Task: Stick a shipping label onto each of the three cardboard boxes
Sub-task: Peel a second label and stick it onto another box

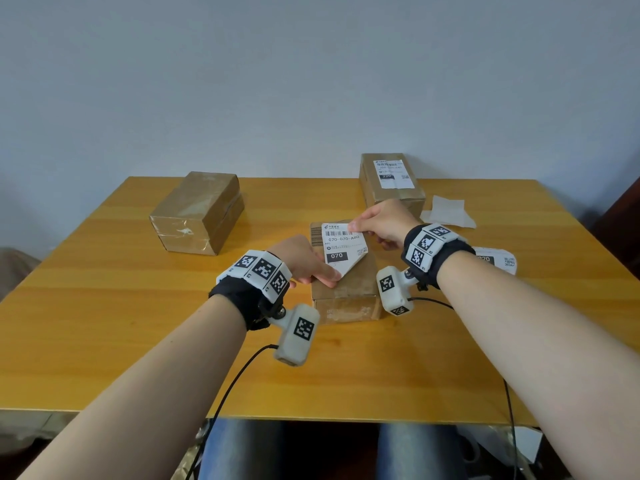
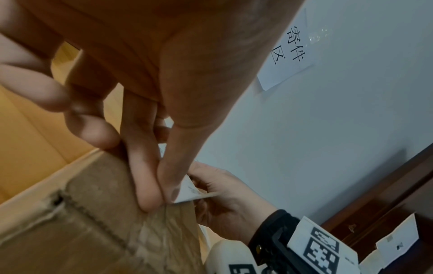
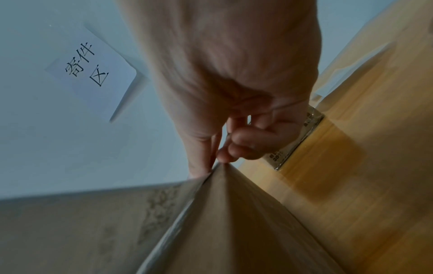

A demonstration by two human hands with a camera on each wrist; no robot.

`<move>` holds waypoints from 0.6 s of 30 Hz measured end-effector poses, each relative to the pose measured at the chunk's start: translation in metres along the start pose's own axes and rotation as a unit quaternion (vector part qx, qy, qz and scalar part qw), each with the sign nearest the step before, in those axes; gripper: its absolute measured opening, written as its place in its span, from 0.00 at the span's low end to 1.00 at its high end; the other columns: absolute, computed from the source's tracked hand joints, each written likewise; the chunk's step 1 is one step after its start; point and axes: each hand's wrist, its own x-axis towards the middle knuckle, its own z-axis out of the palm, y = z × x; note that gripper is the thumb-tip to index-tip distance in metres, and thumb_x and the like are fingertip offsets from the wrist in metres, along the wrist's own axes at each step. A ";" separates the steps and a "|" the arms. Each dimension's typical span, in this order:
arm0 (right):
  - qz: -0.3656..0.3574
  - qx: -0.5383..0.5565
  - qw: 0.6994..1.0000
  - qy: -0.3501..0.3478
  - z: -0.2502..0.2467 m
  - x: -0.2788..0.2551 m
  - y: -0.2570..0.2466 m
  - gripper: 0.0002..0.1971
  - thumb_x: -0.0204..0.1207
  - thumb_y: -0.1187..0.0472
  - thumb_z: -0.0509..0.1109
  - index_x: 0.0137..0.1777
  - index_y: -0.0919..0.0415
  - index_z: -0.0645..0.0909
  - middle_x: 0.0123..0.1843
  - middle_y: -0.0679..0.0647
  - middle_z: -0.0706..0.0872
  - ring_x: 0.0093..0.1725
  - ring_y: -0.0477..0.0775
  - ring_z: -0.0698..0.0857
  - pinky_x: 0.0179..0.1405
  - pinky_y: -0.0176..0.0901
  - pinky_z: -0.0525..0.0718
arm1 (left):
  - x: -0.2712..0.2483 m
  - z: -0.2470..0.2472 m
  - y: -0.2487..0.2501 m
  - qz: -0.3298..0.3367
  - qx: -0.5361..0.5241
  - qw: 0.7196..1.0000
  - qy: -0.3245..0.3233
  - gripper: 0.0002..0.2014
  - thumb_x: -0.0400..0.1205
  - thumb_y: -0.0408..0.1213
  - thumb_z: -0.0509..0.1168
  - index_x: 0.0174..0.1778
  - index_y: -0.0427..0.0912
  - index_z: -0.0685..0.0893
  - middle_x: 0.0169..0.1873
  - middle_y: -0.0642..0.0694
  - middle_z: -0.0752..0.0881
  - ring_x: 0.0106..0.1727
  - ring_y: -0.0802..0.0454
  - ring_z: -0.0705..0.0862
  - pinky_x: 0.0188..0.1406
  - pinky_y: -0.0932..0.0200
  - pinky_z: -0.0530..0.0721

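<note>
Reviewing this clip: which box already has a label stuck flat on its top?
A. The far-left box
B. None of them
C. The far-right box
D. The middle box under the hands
C: the far-right box carries a flat white label; the far-left box is bare, and the middle box has its label held by both hands.

A plain pale grey-blue wall [image 1: 311, 81] stood behind an orange-toned wooden desk [image 1: 104, 323]. A white paper sign [image 3: 91, 74] with dark characters was fixed to the wall. Dark brown wooden furniture [image 1: 623, 220] stood at the right edge. Lighting was soft and even.
</note>
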 end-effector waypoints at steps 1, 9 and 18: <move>-0.004 -0.003 1.000 0.000 0.000 0.000 0.000 0.12 0.73 0.51 0.86 0.51 0.57 0.94 0.41 0.57 0.88 0.27 0.49 0.77 0.22 0.37 0.76 | 0.001 0.000 0.000 0.000 0.009 1.000 0.001 0.13 0.78 0.48 0.78 0.54 0.45 0.93 0.56 0.44 0.93 0.40 0.52 0.77 0.27 0.66 0.73; -0.022 -0.011 1.000 0.011 -0.001 -0.005 0.002 0.18 0.73 0.50 0.86 0.55 0.59 0.88 0.43 0.58 0.89 0.29 0.51 0.80 0.21 0.38 0.80 | -0.007 -0.001 0.013 -0.003 0.041 0.999 0.014 0.11 0.81 0.48 0.75 0.53 0.45 0.90 0.22 0.61 0.88 0.26 0.59 0.76 0.13 0.76 0.66; 0.027 -0.004 1.000 -0.013 -0.002 -0.007 0.008 0.27 0.74 0.42 0.83 0.64 0.58 0.81 0.47 0.55 0.90 0.35 0.50 0.85 0.31 0.44 0.87 | -0.016 0.001 0.014 -0.001 0.117 0.992 0.055 0.15 0.77 0.55 0.78 0.39 0.49 0.83 0.33 0.55 0.89 0.32 0.58 0.85 0.30 0.61 0.76</move>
